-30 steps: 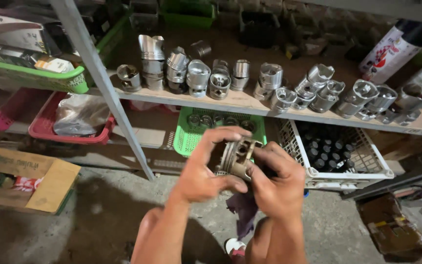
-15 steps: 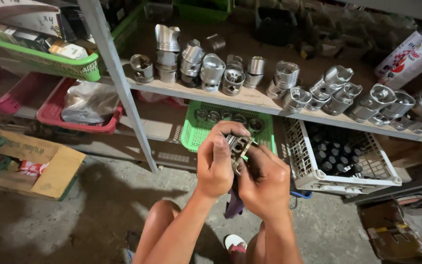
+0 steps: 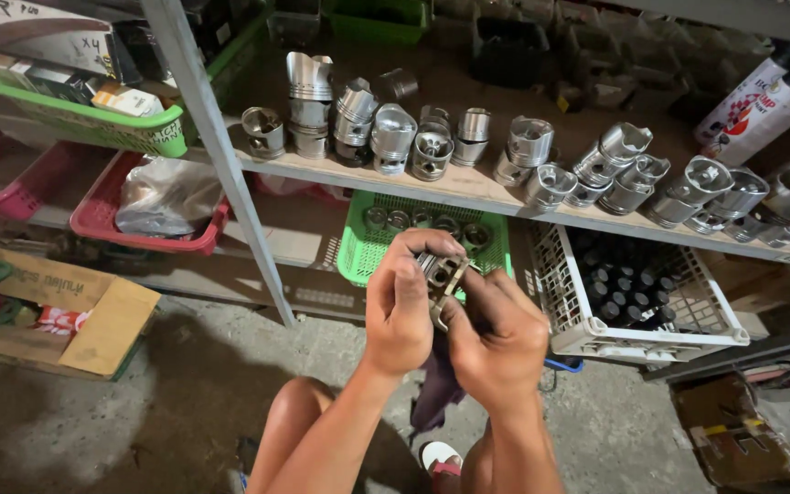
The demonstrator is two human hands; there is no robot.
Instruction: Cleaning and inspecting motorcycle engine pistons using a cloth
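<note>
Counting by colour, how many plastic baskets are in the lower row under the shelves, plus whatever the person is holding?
Green basket: 1
Red basket: 1
Pink basket: 1
White basket: 1
Piston, held between left hand and right hand: 1
Total: 5

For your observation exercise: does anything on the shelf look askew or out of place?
Yes. Several metal pistons at the right of the wooden shelf lie tipped on their sides, while those at the left stand upright, some stacked. Both hands hold another piston.
</note>
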